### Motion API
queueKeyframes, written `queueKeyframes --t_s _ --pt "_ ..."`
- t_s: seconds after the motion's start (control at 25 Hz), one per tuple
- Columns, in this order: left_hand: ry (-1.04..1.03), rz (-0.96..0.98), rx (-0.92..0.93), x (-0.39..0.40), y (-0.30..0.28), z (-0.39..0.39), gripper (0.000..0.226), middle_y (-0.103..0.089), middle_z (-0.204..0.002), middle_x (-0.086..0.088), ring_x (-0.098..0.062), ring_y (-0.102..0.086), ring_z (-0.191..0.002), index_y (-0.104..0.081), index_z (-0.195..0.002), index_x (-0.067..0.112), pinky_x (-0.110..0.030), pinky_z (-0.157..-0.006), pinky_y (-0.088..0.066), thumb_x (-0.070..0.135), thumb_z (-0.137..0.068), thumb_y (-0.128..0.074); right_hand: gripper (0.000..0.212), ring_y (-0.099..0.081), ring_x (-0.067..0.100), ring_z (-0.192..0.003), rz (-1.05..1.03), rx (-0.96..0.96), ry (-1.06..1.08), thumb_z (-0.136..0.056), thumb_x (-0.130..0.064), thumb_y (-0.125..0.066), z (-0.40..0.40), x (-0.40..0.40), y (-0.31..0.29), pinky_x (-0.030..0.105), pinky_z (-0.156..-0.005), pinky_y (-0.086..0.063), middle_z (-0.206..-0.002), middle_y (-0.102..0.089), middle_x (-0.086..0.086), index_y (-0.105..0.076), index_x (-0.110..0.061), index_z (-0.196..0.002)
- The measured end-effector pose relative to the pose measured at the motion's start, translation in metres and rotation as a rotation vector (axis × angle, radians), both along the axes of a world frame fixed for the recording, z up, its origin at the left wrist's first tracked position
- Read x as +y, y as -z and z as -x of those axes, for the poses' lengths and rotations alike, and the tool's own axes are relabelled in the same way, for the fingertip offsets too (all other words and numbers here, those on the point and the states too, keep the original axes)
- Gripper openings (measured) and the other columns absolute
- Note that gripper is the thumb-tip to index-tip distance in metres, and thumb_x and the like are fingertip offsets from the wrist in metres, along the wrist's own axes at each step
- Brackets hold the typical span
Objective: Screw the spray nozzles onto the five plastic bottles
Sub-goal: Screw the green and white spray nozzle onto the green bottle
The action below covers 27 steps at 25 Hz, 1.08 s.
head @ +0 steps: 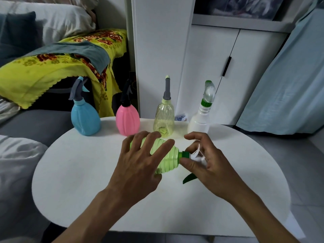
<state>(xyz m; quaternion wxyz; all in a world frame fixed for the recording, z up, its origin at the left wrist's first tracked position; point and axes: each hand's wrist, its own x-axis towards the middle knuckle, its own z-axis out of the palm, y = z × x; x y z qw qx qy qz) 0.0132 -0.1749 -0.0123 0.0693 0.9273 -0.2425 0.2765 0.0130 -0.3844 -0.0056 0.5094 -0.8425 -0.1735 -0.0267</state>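
A ribbed green bottle [168, 157] lies on its side over the round white table [87, 172], neck pointing right. My left hand [140, 162] grips its body from above. My right hand [208, 162] pinches the white spray nozzle with its green collar [185, 154] at the bottle's neck; a green trigger [189, 178] sticks out below. Along the table's far edge stand a blue bottle [85, 118], a pink bottle [127, 120], a clear yellow-green bottle [164, 118] and a white bottle [199, 121], each upright with a nozzle on top.
A grey sofa [35, 125] with a yellow flowered blanket [52, 67] lies to the left. White cupboards [201, 67] stand behind the table. A light blue curtain [289, 85] hangs on the right.
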Motion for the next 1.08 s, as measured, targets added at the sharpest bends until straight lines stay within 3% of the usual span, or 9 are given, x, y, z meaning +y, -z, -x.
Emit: queueKeyframes --t_s 0.32,0.4,0.44,0.52,0.6,0.68,0.84,0.92,1.08 --pt "0.057 0.071 0.093 0.000 0.007 0.000 0.086 -0.060 -0.128 -0.011 -0.036 -0.057 -0.114 -0.050 -0.134 0.020 -0.048 -0.092 -0.049 0.034 -0.056 -0.084 0.042 -0.060 0.002 -0.085 0.057 -0.036 0.090 -0.080 -0.039 -0.075 0.005 0.001 -0.007 0.016 -0.061 -0.053 -0.092 -0.057 -0.020 -0.047 -0.048 -0.110" --pt "0.112 0.135 0.146 -0.001 0.006 0.002 0.076 -0.062 -0.125 -0.005 -0.029 -0.060 -0.111 -0.052 -0.129 0.020 -0.043 -0.090 -0.051 0.039 -0.062 -0.082 0.030 -0.064 0.005 -0.079 0.033 0.063 0.137 -0.083 -0.043 -0.072 0.004 -0.004 -0.017 0.018 -0.063 -0.051 -0.086 -0.063 -0.012 -0.055 -0.045 -0.108" --pt "0.131 0.195 0.193 -0.001 0.004 0.003 0.072 -0.063 -0.122 0.001 -0.023 -0.061 -0.109 -0.055 -0.126 0.022 -0.040 -0.087 -0.051 0.043 -0.063 -0.081 0.021 -0.067 0.007 -0.080 -0.091 0.192 0.140 -0.086 -0.048 -0.066 0.002 -0.010 -0.023 0.021 -0.067 -0.051 -0.087 -0.068 -0.009 -0.062 -0.042 -0.106" --pt "0.190 0.449 0.415 -0.002 -0.003 0.005 0.070 -0.065 -0.117 0.012 -0.011 -0.062 -0.103 -0.056 -0.123 0.031 -0.034 -0.084 -0.053 0.050 -0.061 -0.082 0.037 -0.073 0.020 -0.092 -0.615 0.526 0.044 -0.091 -0.052 -0.053 -0.002 -0.024 -0.036 0.033 -0.075 -0.057 -0.102 -0.076 0.005 -0.077 -0.026 -0.103" --pt "0.382 0.845 0.838 -0.007 -0.010 0.006 0.065 -0.070 -0.110 0.002 -0.016 -0.068 -0.100 -0.059 -0.122 0.026 -0.036 -0.085 -0.056 0.044 -0.064 -0.084 0.039 -0.069 0.029 -0.107 -1.002 0.641 -0.193 -0.094 -0.036 -0.054 0.001 -0.024 -0.042 0.043 -0.089 -0.056 -0.112 -0.074 0.018 -0.076 -0.007 -0.109" --pt "0.597 1.159 1.207 -0.013 -0.014 0.011 0.052 -0.070 -0.105 -0.015 -0.029 -0.068 -0.096 -0.064 -0.115 0.011 -0.042 -0.085 -0.055 0.029 -0.069 -0.081 0.046 -0.061 0.035 -0.119 -1.061 0.598 -0.343 -0.086 -0.025 -0.069 0.007 -0.011 -0.032 0.053 -0.105 -0.044 -0.122 -0.068 0.026 -0.065 0.002 -0.124" --pt "0.712 1.468 1.619 -0.019 -0.009 0.013 0.061 -0.062 -0.106 -0.025 -0.042 -0.057 -0.099 -0.069 -0.109 0.004 -0.054 -0.095 -0.044 0.036 -0.060 -0.086 0.048 -0.062 0.032 -0.118 -1.126 0.505 -0.363 -0.079 -0.030 -0.080 0.009 0.002 -0.020 0.053 -0.105 -0.039 -0.120 -0.070 0.021 -0.069 -0.004 -0.117" --pt "0.726 1.498 1.642 -0.019 -0.006 0.013 0.066 -0.061 -0.108 -0.026 -0.044 -0.054 -0.102 -0.069 -0.111 0.005 -0.053 -0.095 -0.044 0.040 -0.059 -0.087 0.039 -0.066 0.029 -0.110 -1.093 0.469 -0.330 -0.079 -0.031 -0.079 0.007 0.002 -0.023 0.050 -0.101 -0.046 -0.109 -0.074 0.015 -0.073 -0.008 -0.110" --pt "0.650 1.495 1.428 -0.024 -0.007 0.011 0.044 -0.071 -0.099 -0.015 -0.031 -0.067 -0.089 -0.071 -0.107 0.007 -0.039 -0.081 -0.055 0.030 -0.070 -0.073 0.033 -0.070 0.025 -0.089 -1.000 0.362 -0.139 -0.073 -0.035 -0.082 0.007 0.009 -0.030 0.044 -0.086 -0.056 -0.095 -0.076 0.011 -0.077 -0.012 -0.095"
